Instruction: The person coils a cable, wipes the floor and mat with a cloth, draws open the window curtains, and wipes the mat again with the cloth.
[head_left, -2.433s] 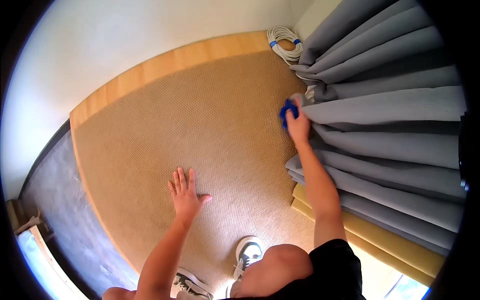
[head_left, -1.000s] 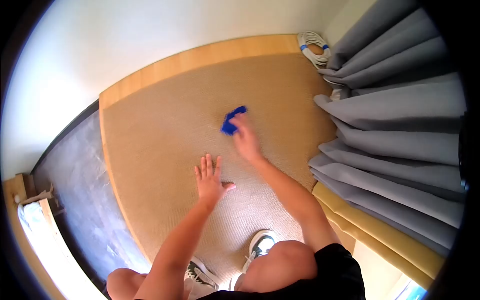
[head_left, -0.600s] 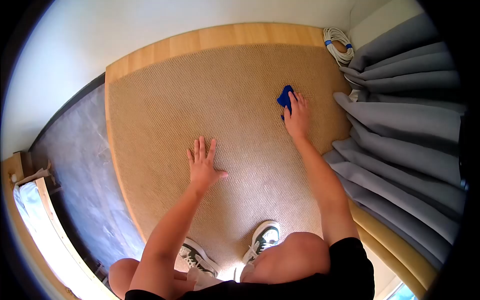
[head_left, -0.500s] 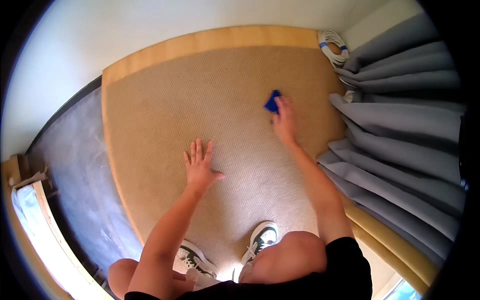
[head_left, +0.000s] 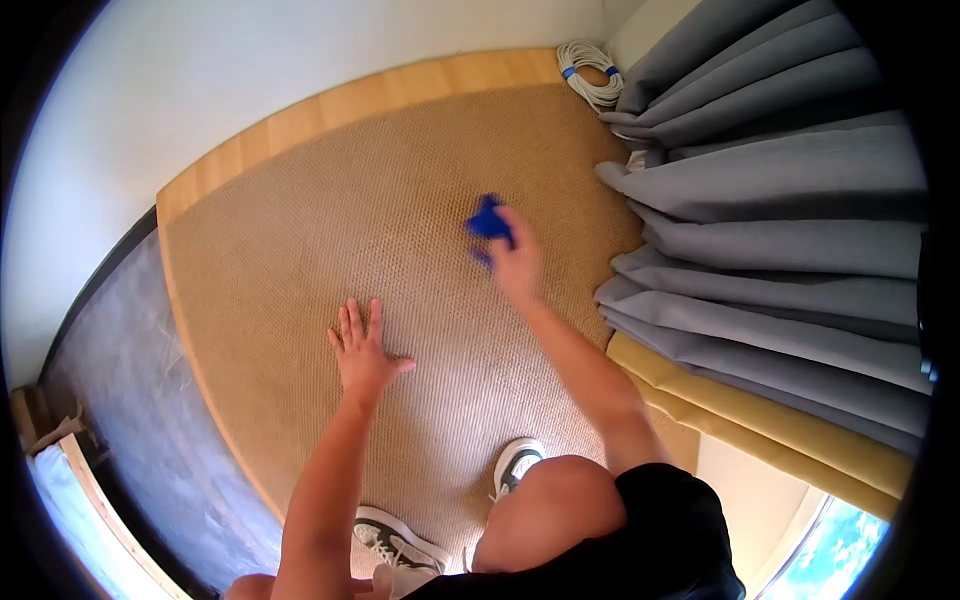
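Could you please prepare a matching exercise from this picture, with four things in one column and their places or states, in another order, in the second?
1. Small blue cloth
2. Coiled white cable with blue ties
3. Bare left hand
4. Long mustard-yellow fabric

A. Fingers spread over the tan woven carpet
B. Just below the pleated grey curtain in the picture
C. At the right hand
D. By the right end of the pale wooden border

Pairs: 1-C, 2-D, 3-A, 4-B

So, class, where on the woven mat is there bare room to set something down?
The woven mat is bare between the left hand and the wooden strip, and between the right hand, with its blue cloth, and the grey curtain. It is crowded by the cable coil at the far corner and around the shoes.
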